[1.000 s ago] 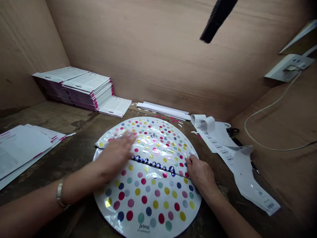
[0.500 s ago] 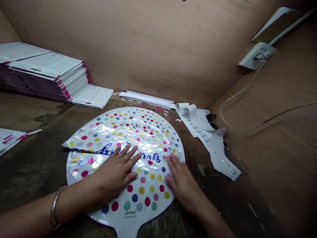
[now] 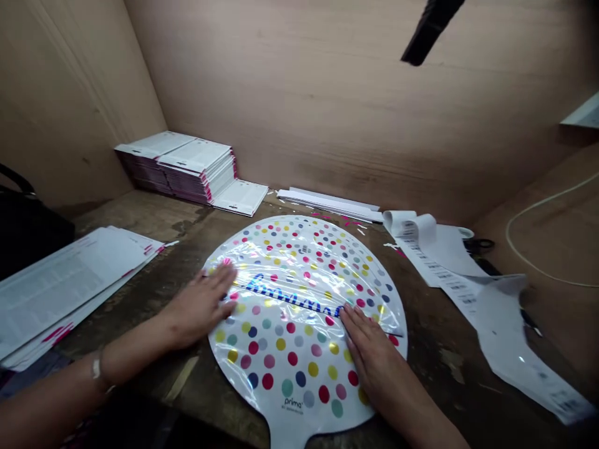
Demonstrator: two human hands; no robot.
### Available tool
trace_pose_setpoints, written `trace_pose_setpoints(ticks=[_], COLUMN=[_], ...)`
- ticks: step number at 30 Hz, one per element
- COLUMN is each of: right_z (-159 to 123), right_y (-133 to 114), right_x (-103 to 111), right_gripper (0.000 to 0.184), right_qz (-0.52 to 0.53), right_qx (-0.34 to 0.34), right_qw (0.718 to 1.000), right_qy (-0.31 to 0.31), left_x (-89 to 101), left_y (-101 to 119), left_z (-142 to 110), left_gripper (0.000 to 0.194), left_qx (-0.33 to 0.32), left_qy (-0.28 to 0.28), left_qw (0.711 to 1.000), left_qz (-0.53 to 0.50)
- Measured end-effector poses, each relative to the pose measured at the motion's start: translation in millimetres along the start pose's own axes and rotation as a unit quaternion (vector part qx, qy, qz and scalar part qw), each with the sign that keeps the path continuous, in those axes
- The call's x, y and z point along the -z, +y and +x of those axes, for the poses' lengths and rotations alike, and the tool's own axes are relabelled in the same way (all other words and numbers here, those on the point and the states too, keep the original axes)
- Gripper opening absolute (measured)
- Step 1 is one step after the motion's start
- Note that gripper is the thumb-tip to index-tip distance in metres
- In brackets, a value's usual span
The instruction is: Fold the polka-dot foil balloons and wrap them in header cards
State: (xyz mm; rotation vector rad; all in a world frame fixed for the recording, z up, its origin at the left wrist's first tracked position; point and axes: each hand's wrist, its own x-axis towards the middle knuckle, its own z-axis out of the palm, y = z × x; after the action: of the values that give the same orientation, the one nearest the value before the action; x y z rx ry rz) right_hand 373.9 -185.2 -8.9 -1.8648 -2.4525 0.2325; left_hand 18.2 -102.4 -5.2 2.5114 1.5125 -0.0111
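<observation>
A flat foil balloon [image 3: 299, 349], white with coloured dots and blue lettering, lies on the table with its neck toward me. Its upper part is folded over along a crease across the middle. My left hand [image 3: 199, 305] rests at the left end of that crease, fingers stretched out and a little blurred. On the right side, my right hand [image 3: 374, 349] lies flat on the balloon, its fingertips at the end of the blue lettering. Neither hand grips anything.
Stacked white and pink cards [image 3: 191, 162] stand at the back left. More cards [image 3: 75, 280] lie at the left. White paper strips [image 3: 327, 204] lie along the back wall. A curling strip of printed labels [image 3: 449, 280] and black-handled scissors [image 3: 480, 245] are at the right.
The view has swung left. My left hand has moved from the middle of the lettering to the balloon's left edge. My right hand has shifted inward, and the fold's edge now shows differently.
</observation>
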Motion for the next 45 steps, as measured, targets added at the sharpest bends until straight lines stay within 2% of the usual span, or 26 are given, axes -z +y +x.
trace_pose_setpoints(ticks=[2,3,4,5,6,7,9,10,12,14,16,19,22,26,28,31,33,35,37,41,45], right_z=[-1.2,-1.2,-0.6,0.6,2.3,4.5,8.8,10.6,12.6,12.3,9.6,1.6,-9.5,-17.8,-20.0,-29.1,-38.1,-46.1,-51.1,-52.7,-46.0], right_y=[1.4,-0.8,-5.0,-10.7,-17.5,-24.4,-35.3,-37.7,-34.1,-20.5,-4.0,2.5,-29.5,-87.6,-94.4,-71.9,-49.2,-31.3,-21.4,-15.2,-8.3], right_x=[1.1,4.2,8.6,14.1,20.2,26.2,36.3,40.0,44.9,47.5,49.0,50.1,49.6,54.4,62.7,74.1,74.3,68.3,61.4,59.9,64.2], right_gripper=[0.05,0.05,0.05,0.05,0.05,0.049,0.049,0.048,0.049,0.054,0.054,0.034,0.027,0.026,0.041,0.083,0.09,0.088,0.081,0.071,0.065], right_qz=[-0.003,-0.004,-0.005,-0.006,-0.009,-0.014,-0.029,-0.034,-0.043,-0.047,-0.049,-0.055,-0.04,0.027,0.069,0.116,0.119,0.113,0.105,0.107,0.089], right_qx=[-0.007,-0.014,-0.023,-0.032,-0.039,-0.043,-0.045,-0.044,-0.054,-0.068,-0.073,-0.081,-0.085,-0.021,0.014,0.066,0.071,0.051,0.036,0.039,0.023], right_qw=[1.0,1.0,0.999,0.999,0.998,0.997,0.996,0.995,0.995,0.995,0.996,0.995,0.995,0.999,0.997,0.985,0.98,0.982,0.987,0.991,0.994], right_qy=[-0.005,-0.012,-0.022,-0.033,-0.045,-0.057,-0.078,-0.083,-0.073,-0.051,-0.021,0.025,0.034,0.008,-0.02,-0.105,-0.146,-0.143,-0.113,-0.076,-0.059], left_x=[4.3,7.3,10.7,14.2,17.3,19.7,21.1,19.8,14.7,9.5,7.6,11.9,17.8,18.8,16.2,10.7,6.9,3.6,1.5,1.5,6.2], left_y=[-28.1,-33.1,-30.8,-21.6,-6.4,12.9,55.1,73.9,100.1,109.7,108.3,103.0,103.9,103.4,95.9,75.2,60.4,49.4,43.1,39.3,40.5], left_z=[-19.3,-24.8,-26.6,-24.3,-18.5,-9.9,11.7,22.7,41.4,53.0,57.9,59.5,63.9,73.5,73.8,63.7,51.8,39.4,29.9,23.8,23.2], left_gripper=[0.07,0.073,0.073,0.071,0.065,0.056,0.043,0.04,0.036,0.033,0.033,0.035,0.033,0.026,0.031,0.042,0.044,0.041,0.037,0.035,0.04], left_qx=[0.145,0.184,0.182,0.147,0.079,-0.009,-0.165,-0.217,-0.25,-0.24,-0.228,-0.214,-0.21,-0.292,-0.318,-0.31,-0.294,-0.274,-0.259,-0.251,-0.265], left_qy=[0.045,0.082,0.128,0.177,0.216,0.231,0.192,0.163,0.111,0.082,0.068,0.059,0.064,0.055,0.052,0.06,0.064,0.066,0.069,0.074,0.051], left_qw=[0.988,0.979,0.974,0.972,0.972,0.972,0.967,0.962,0.96,0.964,0.967,0.972,0.974,0.954,0.944,0.942,0.944,0.946,0.948,0.95,0.953], left_qz=[0.023,0.034,0.044,0.052,0.053,0.046,0.008,-0.016,-0.057,-0.082,-0.089,-0.076,-0.046,-0.042,-0.07,-0.114,-0.137,-0.161,-0.172,-0.17,-0.135])
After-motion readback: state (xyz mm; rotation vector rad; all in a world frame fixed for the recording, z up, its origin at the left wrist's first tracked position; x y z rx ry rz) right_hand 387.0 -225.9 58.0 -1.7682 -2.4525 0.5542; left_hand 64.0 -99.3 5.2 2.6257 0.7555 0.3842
